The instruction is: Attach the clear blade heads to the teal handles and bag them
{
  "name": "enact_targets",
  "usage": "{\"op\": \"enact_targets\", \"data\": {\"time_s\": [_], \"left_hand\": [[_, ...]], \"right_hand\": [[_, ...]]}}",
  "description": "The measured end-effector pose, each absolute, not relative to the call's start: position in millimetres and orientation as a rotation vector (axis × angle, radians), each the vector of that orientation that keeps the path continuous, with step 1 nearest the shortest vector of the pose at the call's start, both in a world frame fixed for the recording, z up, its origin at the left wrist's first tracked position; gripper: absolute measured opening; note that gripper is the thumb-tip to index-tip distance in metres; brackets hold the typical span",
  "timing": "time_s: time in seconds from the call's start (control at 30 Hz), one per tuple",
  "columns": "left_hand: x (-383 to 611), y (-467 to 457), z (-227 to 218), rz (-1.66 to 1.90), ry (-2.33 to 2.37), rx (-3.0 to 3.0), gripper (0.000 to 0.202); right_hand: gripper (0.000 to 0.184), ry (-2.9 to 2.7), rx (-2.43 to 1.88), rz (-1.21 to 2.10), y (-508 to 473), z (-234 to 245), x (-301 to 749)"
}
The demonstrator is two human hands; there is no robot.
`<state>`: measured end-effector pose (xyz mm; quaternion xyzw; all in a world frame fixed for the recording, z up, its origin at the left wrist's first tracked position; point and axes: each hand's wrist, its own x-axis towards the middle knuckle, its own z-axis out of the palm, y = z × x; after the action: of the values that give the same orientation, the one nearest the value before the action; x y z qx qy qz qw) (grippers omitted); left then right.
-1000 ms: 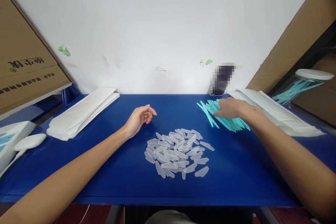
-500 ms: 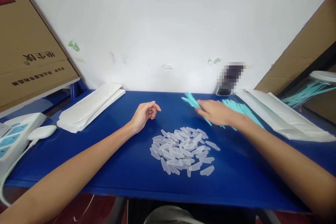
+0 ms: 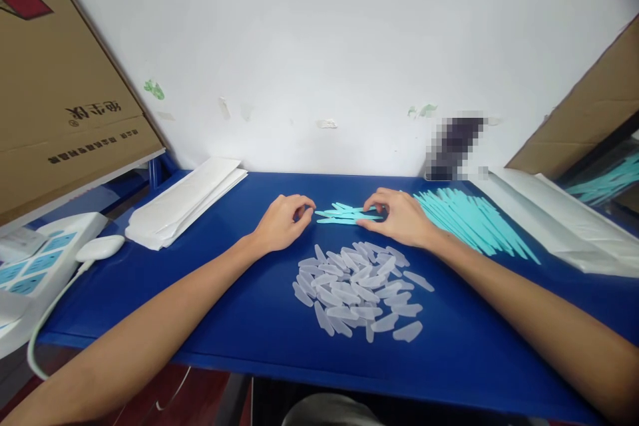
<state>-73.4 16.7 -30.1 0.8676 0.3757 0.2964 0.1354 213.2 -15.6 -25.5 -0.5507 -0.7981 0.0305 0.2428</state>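
A small group of slim turquoise plastic sticks point(image 3: 342, 215) lies crosswise on the blue table, between my two hands. My left hand point(image 3: 283, 221) has its thumb and fingertips pinched at the left tip of one stick. At the other end, my right hand point(image 3: 399, 216) curves its thumb and fingers around the group's right ends. Nearer to me is a loose heap of frosted, translucent plastic pieces point(image 3: 354, 289), each flat and tapered like a little sleeve. A larger pile of the same turquoise sticks point(image 3: 474, 223) spreads just right of my right hand, partly behind it.
White padded envelopes point(image 3: 187, 203) are stacked at the left, with more white packaging point(image 3: 564, 226) at the right. A power strip point(image 3: 44, 266) and white charger point(image 3: 100, 248) sit at the left edge. Cardboard point(image 3: 84, 66) flanks the blue table point(image 3: 239, 319); a blurred-out dark object point(image 3: 456, 146) leans on the wall.
My right hand has brought a bunch of turquoise sticks left and down onto the table. My left hand has turned its fingers to the left ends. The view has shifted slightly.
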Motion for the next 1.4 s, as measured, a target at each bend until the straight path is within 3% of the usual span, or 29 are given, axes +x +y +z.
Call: {"op": "enact_targets", "data": {"time_s": [0.13, 0.33, 0.5, 0.67, 1.03, 1.4], "left_hand": [[-71.4, 10.2, -27.6, 0.673, 0.983, 2.626, 0.039], [-71.8, 12.3, -30.9, 0.378, 0.963, 2.724, 0.045], [-72.6, 15.4, -31.8, 0.289, 0.945, 2.697, 0.05], [-71.6, 16.3, -32.4, 0.281, 0.951, 2.667, 0.055], [-67.6, 14.3, -30.5, 0.349, 1.032, 2.673, 0.041], [-67.2, 12.4, -29.5, 0.347, 1.02, 2.669, 0.044]], "right_hand": [[0.027, -2.08, -1.461, 0.0, -23.4, -27.2, 216.6], [0.039, -2.235, -1.511, -0.012, -15.9, -32.1, 216.1], [0.028, -2.11, -1.584, 0.319, -10.8, -33.8, 217.1], [0.027, -2.007, -1.587, 0.566, -11.2, -30.3, 217.7], [0.017, -1.965, -1.685, 0.393, -8.6, -30.8, 216.7], [0.034, -2.139, -1.527, 0.317, -9.6, -34.4, 218.0]]}}
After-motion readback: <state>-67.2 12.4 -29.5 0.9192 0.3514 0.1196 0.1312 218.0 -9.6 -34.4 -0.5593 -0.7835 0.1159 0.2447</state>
